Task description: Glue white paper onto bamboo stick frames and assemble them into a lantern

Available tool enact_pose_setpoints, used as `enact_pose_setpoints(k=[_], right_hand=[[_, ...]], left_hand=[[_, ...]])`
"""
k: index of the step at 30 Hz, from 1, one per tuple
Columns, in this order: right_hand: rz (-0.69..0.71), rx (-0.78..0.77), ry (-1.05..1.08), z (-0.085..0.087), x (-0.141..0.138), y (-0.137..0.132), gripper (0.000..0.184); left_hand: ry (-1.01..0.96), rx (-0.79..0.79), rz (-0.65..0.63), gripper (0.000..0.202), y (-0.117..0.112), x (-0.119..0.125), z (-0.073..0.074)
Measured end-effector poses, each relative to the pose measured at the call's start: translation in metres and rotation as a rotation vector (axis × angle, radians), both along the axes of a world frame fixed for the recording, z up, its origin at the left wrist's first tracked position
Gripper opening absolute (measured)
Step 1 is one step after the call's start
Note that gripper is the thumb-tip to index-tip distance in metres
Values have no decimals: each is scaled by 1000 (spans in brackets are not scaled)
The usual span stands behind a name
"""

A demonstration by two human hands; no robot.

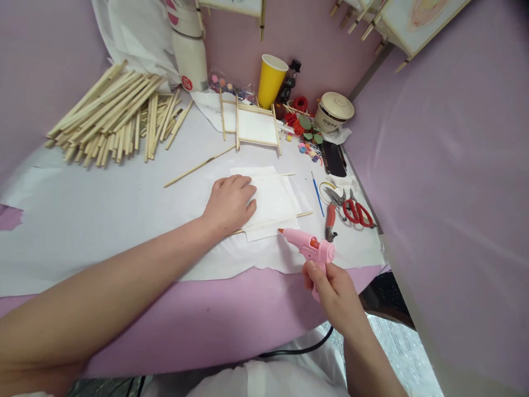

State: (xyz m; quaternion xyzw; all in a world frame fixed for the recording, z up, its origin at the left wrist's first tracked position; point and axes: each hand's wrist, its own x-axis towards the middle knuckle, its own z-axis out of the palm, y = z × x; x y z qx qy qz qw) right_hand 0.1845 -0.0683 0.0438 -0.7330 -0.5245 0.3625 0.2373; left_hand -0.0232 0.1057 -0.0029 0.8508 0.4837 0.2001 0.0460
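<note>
- At the near middle of the table, left hand point(233, 201) lies palm down on the left part of a white sheet point(275, 196), fingers loosely bent, pressing or resting rather than gripping.
- Just to the right and nearer, right hand point(333, 286) is wrapped around the handle of a pink glue gun point(308, 245). Orange tip points left, close by the sheet's near edge; contact cannot be told.
- Sheet: looks thin, light and limp; probably creases or slides easily. Best steadied with a flat palm, or lifted by its edges.
- Thin sticks along it: near stick point(305, 214) pokes out to the right, far stick point(288, 174) likewise. Look light and stiff, perhaps brittle; the bare ends seem the cleanest hold.
- Glue gun: likely rigid and a little nose-heavy; handle is the safe grip, tip to be treated as hot.
- Right of the sheet: blue brush point(318, 193), pruning shears point(331, 215), red-handled scissors point(358, 213).
- Far of the sheet: small stick frames point(258, 127) with white panels; probably light, best taken by the side rails.
- Far left: heaped sticks point(107, 118), rigid, apt to roll.
</note>
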Motion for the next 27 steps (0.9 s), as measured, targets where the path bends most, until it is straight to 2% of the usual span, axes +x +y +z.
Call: enact_pose_setpoints(k=[10,27], right_hand=[[-13,-12,-28,-5,6,-1,56],[-95,21,-61,0,6,-1,55]], left_hand=[[4,4,4,28,0,0,1],[2,-4,-5,28,0,0,0]])
